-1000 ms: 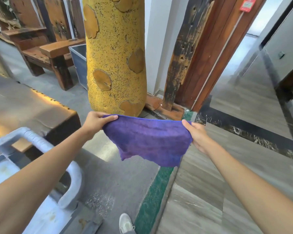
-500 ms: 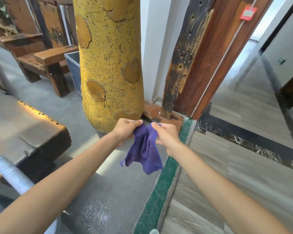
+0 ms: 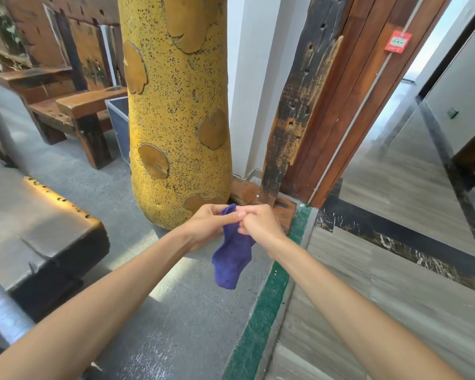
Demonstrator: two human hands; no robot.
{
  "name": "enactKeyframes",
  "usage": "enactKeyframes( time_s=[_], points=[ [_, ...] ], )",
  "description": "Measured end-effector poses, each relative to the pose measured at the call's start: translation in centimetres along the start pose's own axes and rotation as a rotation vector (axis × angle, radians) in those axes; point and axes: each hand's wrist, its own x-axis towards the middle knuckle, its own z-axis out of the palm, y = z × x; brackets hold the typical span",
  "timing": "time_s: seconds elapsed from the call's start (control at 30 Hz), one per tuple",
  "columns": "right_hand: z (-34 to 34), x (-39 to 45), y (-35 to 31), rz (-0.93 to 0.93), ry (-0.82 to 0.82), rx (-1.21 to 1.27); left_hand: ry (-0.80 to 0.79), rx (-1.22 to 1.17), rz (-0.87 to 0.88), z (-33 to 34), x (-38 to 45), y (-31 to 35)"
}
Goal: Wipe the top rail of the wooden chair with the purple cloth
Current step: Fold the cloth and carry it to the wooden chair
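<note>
Both hands pinch the cloth (image 3: 232,259) top: left hand (image 3: 203,229), right hand (image 3: 261,229). Fold it flat below the fingertips, keeping both pinches firm.

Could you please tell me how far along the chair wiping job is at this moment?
Done: the purple cloth is picked up, off the floor. In hand: the left hand and right hand pinch its top together in front of the yellow pillar, the rest hanging bunched. Left: all the wiping; no cloth touches any wood, and I cannot tell which chair is meant.
</note>
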Motion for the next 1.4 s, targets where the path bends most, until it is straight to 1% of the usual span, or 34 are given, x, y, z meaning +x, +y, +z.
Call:
enactKeyframes(
  time_s=[0.07, 0.13, 0.2, 0.27, 0.3, 0.33, 0.4, 0.47, 0.63, 0.77, 0.83, 0.87, 0.93, 1.0, 1.03, 1.1, 1.2, 1.3, 1.4],
  points=[
    [-0.6, 0.8, 0.0, -0.096, 0.047, -0.223, 0.045, 0.075, 0.011, -1.0, 0.2, 0.2],
    [-1.5, 1.5, 0.0, -0.131, 0.021, -0.306, 0.100, 0.202, 0.019, -2.1, 0.4, 0.6],
    [-2.3, 2.2, 0.5, -0.110, -0.127, -0.398, 0.108, 0.305, 0.047, -2.5, 0.5, 1.4],
    [-2.6, 3.0, 1.3, -0.106, -0.296, -0.580, 0.097, 0.364, 0.083, -2.6, 0.7, 2.5],
    [-2.4, 3.3, 1.8, -0.126, -0.345, -0.648, 0.095, 0.389, 0.101, -2.7, 0.8, 3.0],
    [-2.0, 3.7, 2.2, -0.141, -0.358, -0.687, 0.093, 0.416, 0.116, -3.0, 0.9, 3.5],
    [-1.2, 4.2, 3.0, -0.137, -0.309, -0.657, 0.090, 0.464, 0.129, -3.9, 1.0, 4.0],
    [-0.4, 4.7, 3.3, -0.147, -0.270, -0.590, 0.127, 0.499, 0.134, -5.4, 0.8, 4.2],
    [0.7, 6.7, 2.5, -0.190, -0.338, -0.486, 0.287, 0.533, 0.078, -10.8, 0.7, 4.0],
    [2.4, 9.7, 0.8, -0.302, -0.289, -0.486, 0.297, 0.637, 0.031, -15.8, 0.8, 3.6],
    [3.5, 11.5, 0.1, -0.325, -0.278, -0.474, 0.344, 0.680, 0.024, -18.2, 1.3, 3.5],
    [4.0, 12.4, -0.2, -0.320, -0.273, -0.445, 0.394, 0.690, 0.030, -19.2, 1.6, 3.4],
    [5.3, 15.0, -0.7, -0.307, -0.274, -0.372, 0.501, 0.672, 0.036, -21.6, 2.3, 3.1],
    [6.6, 18.1, -0.9, -0.295, -0.275, -0.301, 0.547, 0.632, 0.037, -24.1, 3.3, 2.7],
    [7.3, 19.8, -1.0, -0.293, -0.277, -0.286, 0.546, 0.601, 0.040, -25.3, 3.9, 2.5],
    [8.6, 23.5, -1.4, -0.310, -0.318, -0.329, 0.539, 0.577, 0.036, -27.6, 5.3, 2.2],
    [10.7, 28.9, -2.1, -0.353, -0.418, -0.464, 0.589, 0.577, 0.025, -30.8, 7.6, 2.1],
    [13.2, 34.5, -4.1, -0.357, -0.484, -0.445, 0.660, 0.583, 0.017, -34.7, 9.8, 2.8],
    [16.5, 39.7, -6.8, -0.346, -0.553, -0.385, 0.773, 0.614, 0.023, -38.5, 11.5, 3.7]
  ],
)
